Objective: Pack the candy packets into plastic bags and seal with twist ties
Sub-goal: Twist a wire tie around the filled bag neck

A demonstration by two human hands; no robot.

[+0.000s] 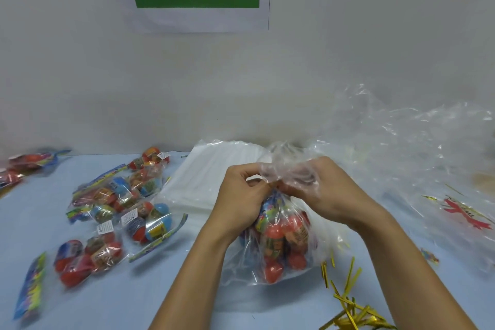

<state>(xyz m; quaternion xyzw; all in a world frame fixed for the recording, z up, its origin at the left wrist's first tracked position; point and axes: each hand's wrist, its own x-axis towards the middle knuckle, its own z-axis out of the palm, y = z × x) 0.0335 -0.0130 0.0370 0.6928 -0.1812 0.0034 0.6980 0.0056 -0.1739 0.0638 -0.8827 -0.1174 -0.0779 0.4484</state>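
Even soft light, glare on plastic; edges blurred, fisheye warp.

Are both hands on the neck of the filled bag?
Yes, the left hand and right hand both pinch the gathered neck of the bag of candy.

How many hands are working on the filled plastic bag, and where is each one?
2. The left hand pinches the gathered neck of the filled plastic bag from the left; the right hand holds the neck from the right, partly covered by the loose film.
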